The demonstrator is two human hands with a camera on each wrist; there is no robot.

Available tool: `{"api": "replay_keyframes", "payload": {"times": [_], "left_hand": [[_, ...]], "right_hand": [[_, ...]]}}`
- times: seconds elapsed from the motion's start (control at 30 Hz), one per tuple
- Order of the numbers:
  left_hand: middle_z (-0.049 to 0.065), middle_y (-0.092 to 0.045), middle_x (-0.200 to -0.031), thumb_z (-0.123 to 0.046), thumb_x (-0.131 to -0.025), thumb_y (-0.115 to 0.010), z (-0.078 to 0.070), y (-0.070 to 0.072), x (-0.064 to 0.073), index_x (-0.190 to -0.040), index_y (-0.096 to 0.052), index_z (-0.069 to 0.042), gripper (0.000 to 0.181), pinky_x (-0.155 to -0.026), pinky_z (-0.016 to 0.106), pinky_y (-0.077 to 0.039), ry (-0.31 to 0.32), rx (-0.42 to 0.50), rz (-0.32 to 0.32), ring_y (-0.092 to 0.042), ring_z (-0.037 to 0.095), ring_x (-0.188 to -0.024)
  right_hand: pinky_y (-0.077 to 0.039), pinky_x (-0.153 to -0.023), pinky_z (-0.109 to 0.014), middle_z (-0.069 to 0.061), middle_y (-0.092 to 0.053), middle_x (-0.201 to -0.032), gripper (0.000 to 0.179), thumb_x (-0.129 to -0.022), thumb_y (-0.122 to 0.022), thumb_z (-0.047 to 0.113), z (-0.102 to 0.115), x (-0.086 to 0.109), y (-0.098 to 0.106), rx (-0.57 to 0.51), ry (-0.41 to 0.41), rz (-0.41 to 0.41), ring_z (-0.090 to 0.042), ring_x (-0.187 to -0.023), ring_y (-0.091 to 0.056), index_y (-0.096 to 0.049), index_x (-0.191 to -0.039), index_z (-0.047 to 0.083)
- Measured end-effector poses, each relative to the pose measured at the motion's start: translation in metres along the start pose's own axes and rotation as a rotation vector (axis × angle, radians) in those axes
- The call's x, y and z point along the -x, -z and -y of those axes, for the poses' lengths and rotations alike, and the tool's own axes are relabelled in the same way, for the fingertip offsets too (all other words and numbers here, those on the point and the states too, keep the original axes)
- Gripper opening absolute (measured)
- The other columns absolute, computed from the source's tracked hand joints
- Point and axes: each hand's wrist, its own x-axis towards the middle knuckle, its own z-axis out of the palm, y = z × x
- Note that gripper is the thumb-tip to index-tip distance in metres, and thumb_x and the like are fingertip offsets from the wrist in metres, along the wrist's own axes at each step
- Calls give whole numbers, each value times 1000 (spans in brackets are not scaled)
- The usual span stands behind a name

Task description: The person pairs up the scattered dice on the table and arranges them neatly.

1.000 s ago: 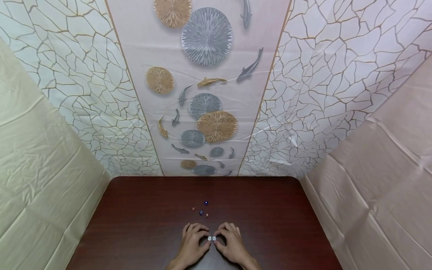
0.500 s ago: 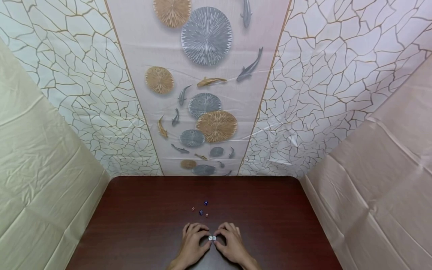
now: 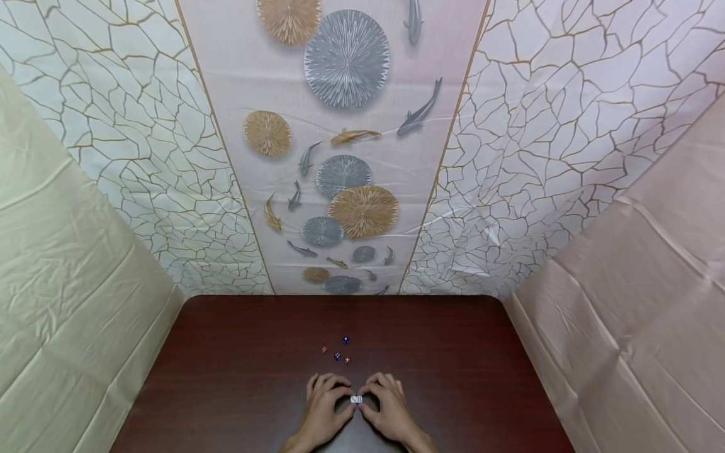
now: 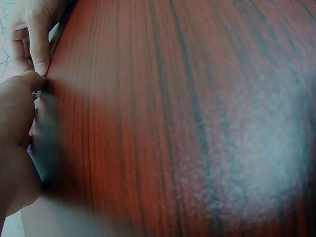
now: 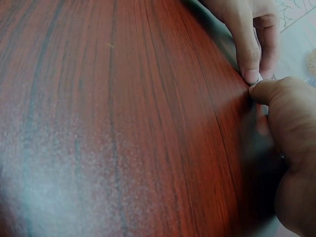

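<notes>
Two small white dice lie side by side between the fingertips of both hands, their faces meeting in the head view. My left hand (image 3: 324,409) pinches the left die (image 3: 354,399) between thumb and index finger. Mirroring it, my right hand (image 3: 391,410) has thumb and index finger at the outer side of the right die (image 3: 359,399). In the left wrist view, a bit of a white die (image 4: 36,93) shows below the left hand's thumb (image 4: 33,79). From the right wrist, the thumbs (image 5: 261,91) almost meet and largely hide the dice.
Beyond the hands, two blue dice, a rear one (image 3: 345,340) and a nearer one (image 3: 337,356), lie with two reddish dice, one left (image 3: 325,350) and one right (image 3: 347,360). All are on a dark red-brown wooden table (image 3: 453,352). Patterned cloth (image 3: 362,132) hangs behind it.
The left white die has shifted slightly right with my left fingertips, and the narrow gap between the two white dice has closed. My right hand and the coloured dice stay put.
</notes>
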Motion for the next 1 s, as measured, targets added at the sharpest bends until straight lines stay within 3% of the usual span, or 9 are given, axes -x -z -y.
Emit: {"api": "replay_keyframes", "payload": {"times": [0.77,1.0], "left_hand": [[-3,-79,-114,-15,-75,-102,2,1,1,-97,-85,-22,29,-111,80,-36,13,57,-6,-68,27,-117],[-9,-77,-117,-17,-78,-102,2,0,1,-98,-84,-24,28,-113,77,-35,41,66,18,-67,24,-119]], "right_hand": [[-38,-89,-35,3,-72,-115,25,-89,-96,16,-2,-2,-1,-45,-20,9,-11,-107,-56,-84,-111,20],[-38,-94,-36,4,-74,-119,25,-95,-92,20,-2,-3,7,-138,-99,68,-13,-112,-60,-83,-118,19]]}}
